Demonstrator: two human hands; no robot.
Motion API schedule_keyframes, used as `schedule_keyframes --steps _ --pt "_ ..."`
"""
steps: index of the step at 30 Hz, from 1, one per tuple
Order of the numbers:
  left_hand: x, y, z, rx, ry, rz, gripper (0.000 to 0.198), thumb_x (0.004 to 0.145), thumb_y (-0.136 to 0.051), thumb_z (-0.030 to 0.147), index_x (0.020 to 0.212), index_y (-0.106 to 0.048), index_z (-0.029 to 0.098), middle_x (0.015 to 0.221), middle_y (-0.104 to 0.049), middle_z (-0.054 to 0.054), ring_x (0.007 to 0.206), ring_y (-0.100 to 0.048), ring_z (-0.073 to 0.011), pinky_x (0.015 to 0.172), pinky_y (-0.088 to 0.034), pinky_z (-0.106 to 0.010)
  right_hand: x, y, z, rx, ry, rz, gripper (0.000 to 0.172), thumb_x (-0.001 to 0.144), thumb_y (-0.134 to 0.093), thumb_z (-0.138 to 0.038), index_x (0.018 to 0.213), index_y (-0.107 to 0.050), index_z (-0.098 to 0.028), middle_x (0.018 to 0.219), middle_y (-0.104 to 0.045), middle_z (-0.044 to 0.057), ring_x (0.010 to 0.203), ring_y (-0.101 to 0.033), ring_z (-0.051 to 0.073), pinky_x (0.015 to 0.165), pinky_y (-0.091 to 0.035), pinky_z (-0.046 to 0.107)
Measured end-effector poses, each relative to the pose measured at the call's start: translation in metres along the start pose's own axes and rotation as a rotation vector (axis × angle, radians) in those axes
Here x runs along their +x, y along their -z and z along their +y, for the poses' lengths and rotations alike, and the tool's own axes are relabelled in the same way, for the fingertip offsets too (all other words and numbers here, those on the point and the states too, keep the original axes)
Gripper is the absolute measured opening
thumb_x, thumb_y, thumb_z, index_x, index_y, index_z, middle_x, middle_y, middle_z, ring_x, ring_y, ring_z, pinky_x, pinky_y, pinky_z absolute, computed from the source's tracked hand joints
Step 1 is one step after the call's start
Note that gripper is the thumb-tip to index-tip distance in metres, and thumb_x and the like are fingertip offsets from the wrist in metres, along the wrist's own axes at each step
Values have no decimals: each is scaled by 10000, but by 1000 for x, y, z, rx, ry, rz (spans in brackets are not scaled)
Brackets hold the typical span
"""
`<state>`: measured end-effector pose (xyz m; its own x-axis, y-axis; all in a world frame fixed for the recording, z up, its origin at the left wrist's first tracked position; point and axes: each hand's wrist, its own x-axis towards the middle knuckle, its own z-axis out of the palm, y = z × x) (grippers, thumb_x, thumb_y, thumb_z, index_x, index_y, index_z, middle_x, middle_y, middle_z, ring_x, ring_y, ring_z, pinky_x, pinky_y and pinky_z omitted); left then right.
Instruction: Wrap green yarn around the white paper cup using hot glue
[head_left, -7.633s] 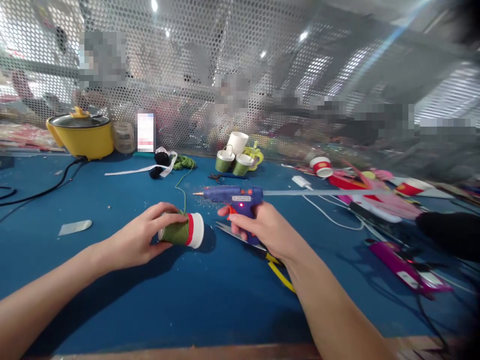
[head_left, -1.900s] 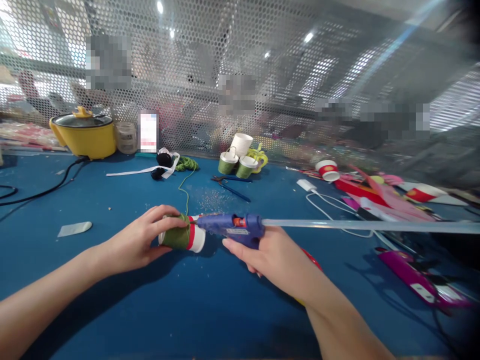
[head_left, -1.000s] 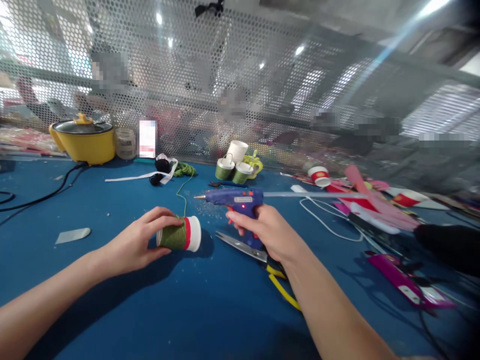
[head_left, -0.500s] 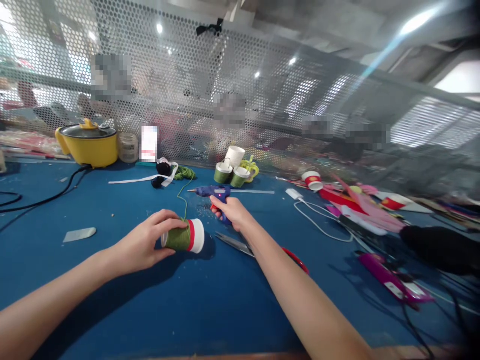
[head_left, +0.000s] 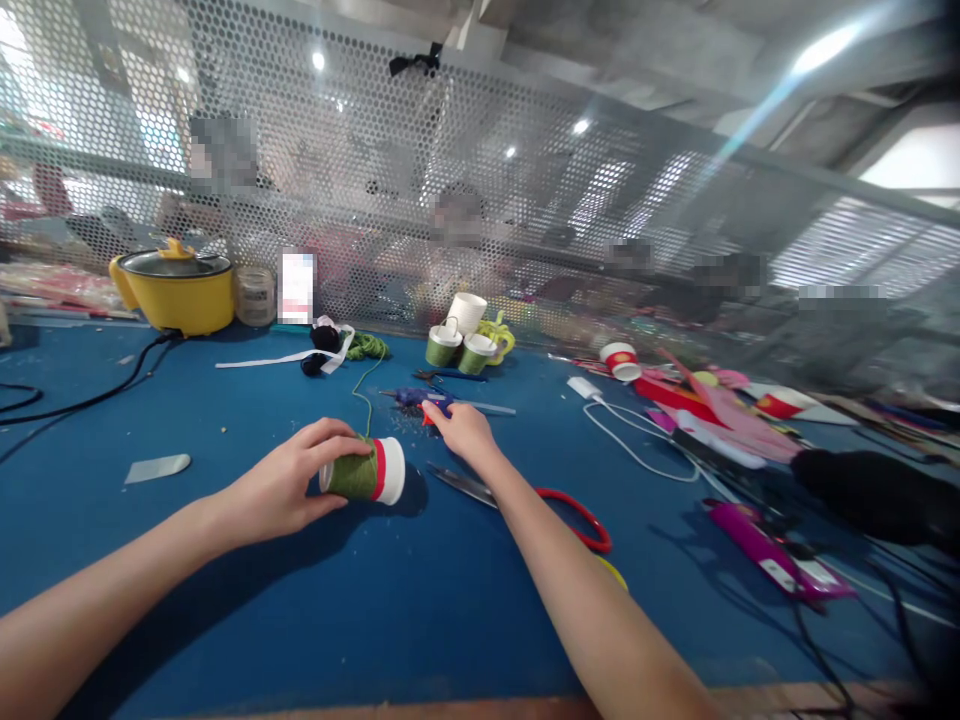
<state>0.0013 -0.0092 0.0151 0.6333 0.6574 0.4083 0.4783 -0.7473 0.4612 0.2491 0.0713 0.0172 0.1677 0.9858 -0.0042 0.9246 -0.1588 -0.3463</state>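
Observation:
In the head view my left hand (head_left: pixel 304 470) is wrapped round a paper cup (head_left: pixel 357 473) lying on its side. Green yarn covers the cup's middle, with a red band and a bare white rim towards the right. A loose green strand runs from it up to a small heap of yarn (head_left: pixel 367 346). My right hand (head_left: pixel 466 432) is closed at the handle of a blue hot glue gun (head_left: pixel 421 398), low over the table; its nozzle points left and a glue stick sticks out behind. Scissors (head_left: pixel 466 485) with red handles lie partly under my right forearm.
Small green-wrapped cups (head_left: pixel 444 347) and a white cup (head_left: pixel 468 313) stand at the back, with pliers (head_left: pixel 456 376) before them. A yellow electric pot (head_left: pixel 182 297) is back left. A purple power strip (head_left: pixel 780 555), cables and craft scraps crowd the right.
My right hand has lowered the glue gun towards me and down to the table, uncovering the pliers behind it. More of the scissors' red handle shows. My left hand and the cup have hardly moved.

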Motion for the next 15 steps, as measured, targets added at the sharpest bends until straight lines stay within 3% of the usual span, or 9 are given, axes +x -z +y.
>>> schedule_keyframes --steps 7,10,13,15 --pt "0 0 1 -9 -7 4 461 755 -582 83 1180 -467 222 1188 -482 -86 1071 -528 -219 912 -472 -352 -11 6 -5 -57 -69 24 425 859 -467 -408 1013 -610 -38 1070 -611 280 1036 -564 346 776 -408 365" --pt "0 0 2 -5 -15 1 461 761 -582 89 1185 -460 222 1195 -475 -91 1080 -518 -221 912 -471 -357 -26 16 -15 7 35 6 398 881 -440 -394 1026 -623 -71 1159 -583 234 1099 -523 306 841 -389 352" --pt "-1 1 5 26 -62 4 467 766 -572 78 1194 -454 221 1203 -468 -94 1082 -507 -223 901 -474 -356 -42 22 -28 158 236 -197 577 886 -294 -563 877 -698 -151 970 -690 96 927 -613 206 791 -429 276" --pt "-1 1 8 50 -99 2 474 775 -554 62 1207 -447 227 1216 -463 -97 1085 -496 -226 902 -472 -364 -51 22 -35 327 356 -378 699 853 -217 -648 849 -715 -158 890 -707 70 873 -626 191 794 -436 278"
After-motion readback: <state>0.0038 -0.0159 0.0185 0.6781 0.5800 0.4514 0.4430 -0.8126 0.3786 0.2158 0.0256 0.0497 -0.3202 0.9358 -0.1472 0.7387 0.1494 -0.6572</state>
